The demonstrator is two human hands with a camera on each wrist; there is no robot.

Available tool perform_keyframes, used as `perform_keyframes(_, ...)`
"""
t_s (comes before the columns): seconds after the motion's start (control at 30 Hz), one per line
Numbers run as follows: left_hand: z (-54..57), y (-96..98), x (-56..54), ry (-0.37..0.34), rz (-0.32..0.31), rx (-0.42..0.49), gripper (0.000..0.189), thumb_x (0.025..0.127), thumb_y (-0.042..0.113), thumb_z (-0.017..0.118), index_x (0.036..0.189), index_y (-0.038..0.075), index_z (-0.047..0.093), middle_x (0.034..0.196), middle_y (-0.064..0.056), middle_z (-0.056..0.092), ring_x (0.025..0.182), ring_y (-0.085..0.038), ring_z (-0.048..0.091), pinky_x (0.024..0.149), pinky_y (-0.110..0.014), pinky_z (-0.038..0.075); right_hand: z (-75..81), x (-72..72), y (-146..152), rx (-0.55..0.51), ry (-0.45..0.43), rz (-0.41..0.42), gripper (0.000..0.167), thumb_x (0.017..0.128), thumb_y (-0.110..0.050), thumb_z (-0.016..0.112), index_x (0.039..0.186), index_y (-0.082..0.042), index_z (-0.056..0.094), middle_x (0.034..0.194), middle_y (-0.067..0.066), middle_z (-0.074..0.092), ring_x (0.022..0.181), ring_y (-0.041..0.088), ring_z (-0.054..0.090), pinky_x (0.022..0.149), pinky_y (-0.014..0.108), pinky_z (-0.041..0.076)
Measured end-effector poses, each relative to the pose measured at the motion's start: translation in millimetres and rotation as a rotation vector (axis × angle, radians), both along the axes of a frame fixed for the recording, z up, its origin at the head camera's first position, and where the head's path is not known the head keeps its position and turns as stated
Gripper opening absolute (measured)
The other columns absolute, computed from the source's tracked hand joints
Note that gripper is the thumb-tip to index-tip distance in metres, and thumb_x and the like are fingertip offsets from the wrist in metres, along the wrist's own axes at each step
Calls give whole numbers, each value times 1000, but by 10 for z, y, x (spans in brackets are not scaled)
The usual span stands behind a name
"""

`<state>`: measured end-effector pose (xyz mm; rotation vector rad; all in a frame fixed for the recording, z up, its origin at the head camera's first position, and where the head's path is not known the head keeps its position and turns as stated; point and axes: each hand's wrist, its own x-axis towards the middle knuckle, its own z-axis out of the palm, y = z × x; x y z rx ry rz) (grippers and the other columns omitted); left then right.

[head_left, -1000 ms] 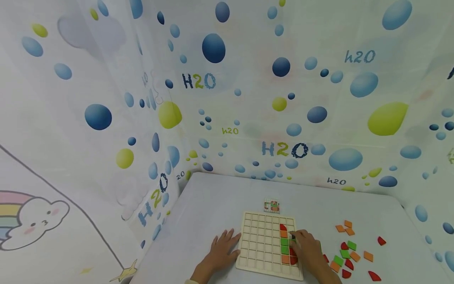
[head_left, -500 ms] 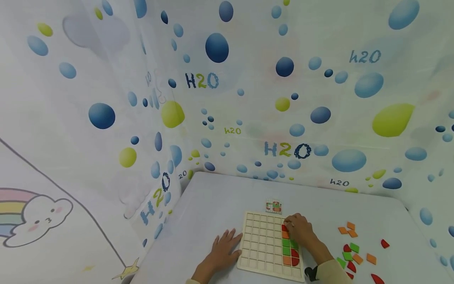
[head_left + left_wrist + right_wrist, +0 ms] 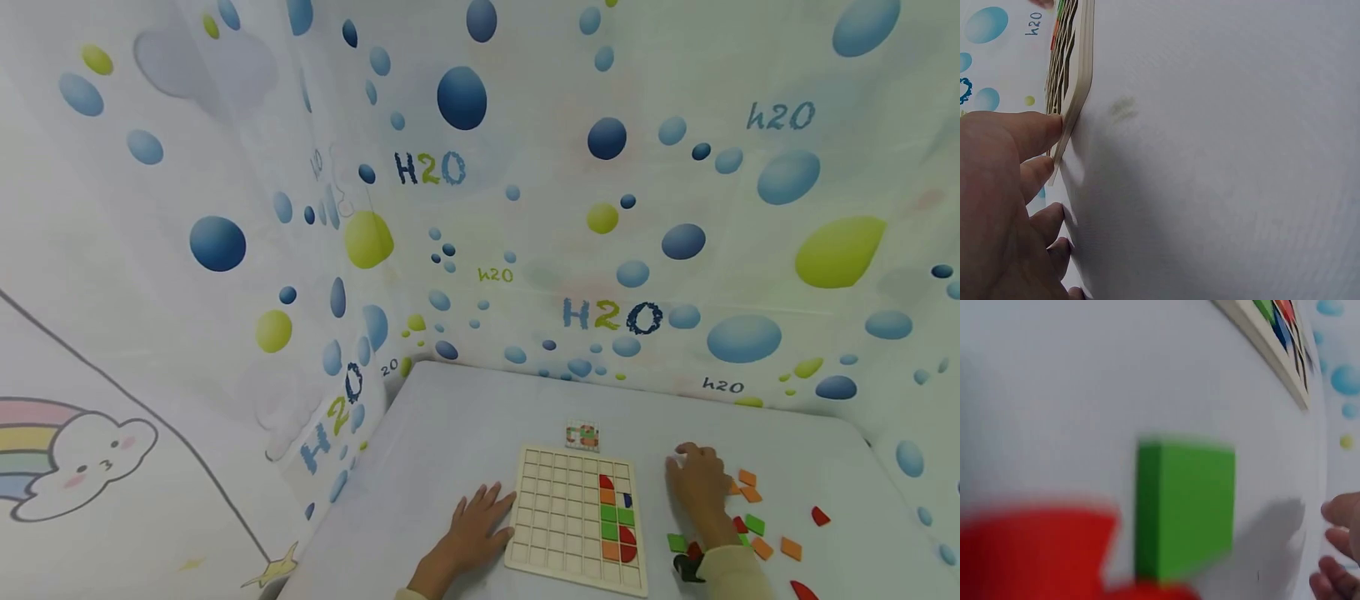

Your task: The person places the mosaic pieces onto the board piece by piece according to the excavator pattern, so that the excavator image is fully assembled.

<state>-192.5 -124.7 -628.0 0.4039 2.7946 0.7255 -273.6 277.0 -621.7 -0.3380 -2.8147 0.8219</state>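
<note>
The left hand (image 3: 476,527) lies with fingers spread, tips against the left edge of the grid board (image 3: 553,571), and the right hand (image 3: 697,485) is held loosely with fingers apart, its fingertips cut by the right wrist view's border. The right hand partly hides the orange tiles (image 3: 751,495) just beside it on the table (image 3: 450,442); in that wrist view a red tile (image 3: 1035,556) is blurred and cropped. Red, orange, green and blue tiles occupy the board's two columns nearest its right edge.
</note>
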Motion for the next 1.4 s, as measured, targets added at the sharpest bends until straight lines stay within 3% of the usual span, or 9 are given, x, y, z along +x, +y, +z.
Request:
perform_keyframes(0.1,-8,1,-3,5,2,-2,59,104,43,61,160,26,48,170,-12,37,158,-42,28,124,-72,17,60,24,287,-33,-71,-113,42,100,-15,61,130,13,53,131,44,43,123,63,41,96,77,35)
perform_keyframes(0.27,7,16,5,4,2,5,59,104,42,62,159,26,49,170,-12,38,158,-42,29,124,-73,17,130,85,661,-45,-294,-248,52,102,-20,59,131,19,41,124,47,35,120,64,34,102,76,30)
perform_keyframes(0.37,23,18,16,-2,2,5,59,104,40,63,159,25,49,169,-13,38,158,-43,29,124,-73,18,124,148,755,2,-371,-254,53,102,-25,62,124,19,44,114,45,41,112,61,39,100,76,34)
perform_keyframes(0.53,27,6,25,-4,0,5,59,104,40,63,160,25,48,170,-13,37,158,-42,28,124,-73,17,113,229,723,63,-418,-180,52,100,-29,67,121,16,51,108,39,48,102,55,48,97,75,38)
perform_keyframes(0.83,-8,3,25,-28,3,17,60,104,42,62,160,26,47,171,-12,35,159,-42,26,125,-72,15,121,234,561,65,-379,-91,35,99,-11,66,119,15,58,113,39,50,103,52,49,92,72,39)
perform_keyframes(1.1,-21,-11,-6,-1,-7,13,60,104,42,62,160,27,47,171,-11,36,159,-42,27,124,-73,16,-14,168,455,60,-214,90,32,98,-9,64,124,10,62,125,40,55,116,57,54,87,77,40)
perform_keyframes(1.27,-14,-6,-1,4,-4,13,60,104,42,62,160,27,48,170,-12,37,159,-42,28,124,-73,16,-106,117,333,40,-158,113,32,99,-11,64,125,7,63,123,38,57,112,58,56,85,74,44)
perform_keyframes(1.4,-8,-6,-1,1,-3,14,60,104,42,62,160,27,48,171,-12,36,159,-42,27,125,-72,15,-40,145,234,22,-148,121,32,98,-9,65,125,8,63,117,35,58,108,54,57,85,73,44)
